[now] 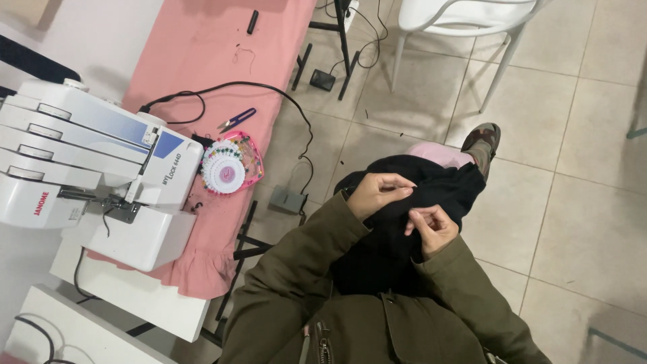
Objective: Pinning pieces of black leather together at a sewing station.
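Note:
A piece of black fabric (404, 222) lies bunched on my lap, over a pink trouser leg (438, 154). My left hand (377, 193) pinches its upper edge with closed fingers. My right hand (431, 229) grips the fabric a little lower and to the right, fingers curled in on it. Both arms wear olive green jacket sleeves. What the fingertips hold besides cloth is too small to tell.
To the left, a white overlock sewing machine (101, 175) stands on a pink cloth (202, 54) over a table. A round pin wheel (226, 172) and purple snips (236, 120) lie beside it. A foot pedal (288, 199) sits on the tiled floor; a white chair (465, 20) stands behind.

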